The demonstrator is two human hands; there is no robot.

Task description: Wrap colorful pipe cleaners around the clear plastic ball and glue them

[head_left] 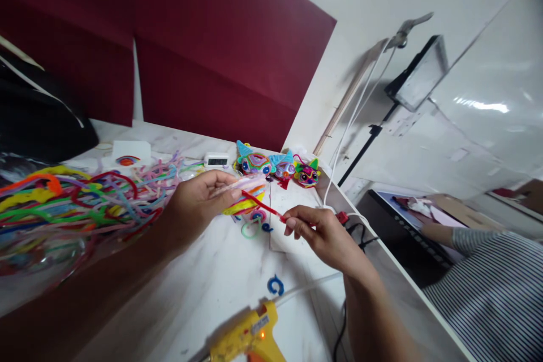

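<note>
Left fingers (232, 194) and right fingers (290, 219) both pinched closed on a red strip (263, 205) (fuzzy); yellow glue gun (250, 335) below.

I'm seeing moderate, cool light, with white glare streaking the glossy pale wall (479, 85) at right. Soft shadows fall behind the slim metal stand (360, 150). Edges stretch and smear; the yellow plastic glue gun (246, 334) looks soft.
</note>
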